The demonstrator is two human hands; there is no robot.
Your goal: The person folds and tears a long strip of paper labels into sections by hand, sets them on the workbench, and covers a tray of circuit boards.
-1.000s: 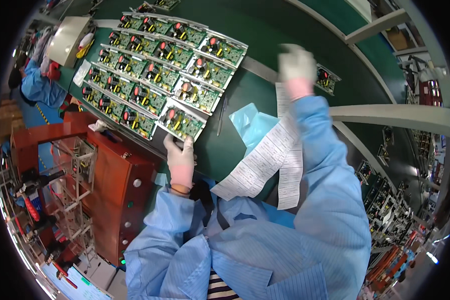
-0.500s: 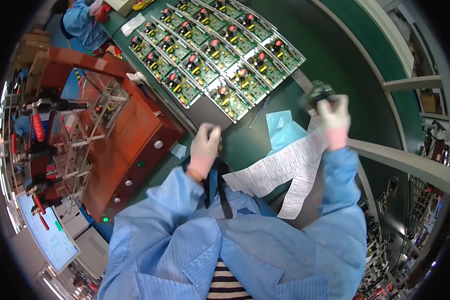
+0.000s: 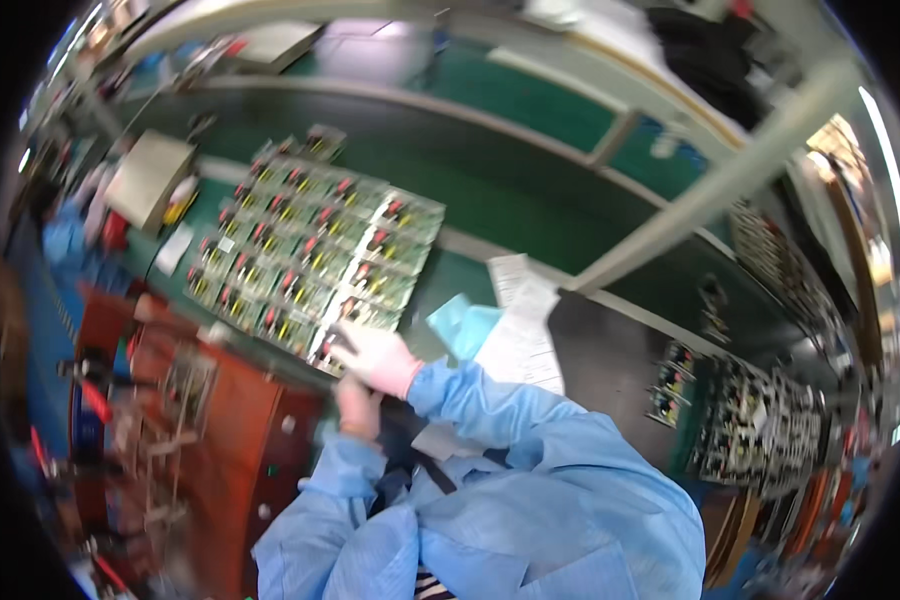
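Observation:
Rows of green circuit boards with red-topped, dark and yellow parts lie on the bench ahead of me, to the left. My right hand, in a white glove, reaches across to the near corner of these boards. Its fingers are closed around something dark and blurred beside the nearest board; I cannot make out what it is. Just below it is my left hand, close to the bench edge and partly covered by the right one. Its fingers are hidden and smeared, so any hold does not show.
Right of the boards lie a light-blue sheet and printed paper strips. A red-orange machine stands at the left. A pale slanting post crosses the right side. More boards sit far right; a person in blue is far left.
The view has swung to the right. My right hand has come from the bench's right side, where it held a blurred dark thing, over to the boards' near corner beside my left hand.

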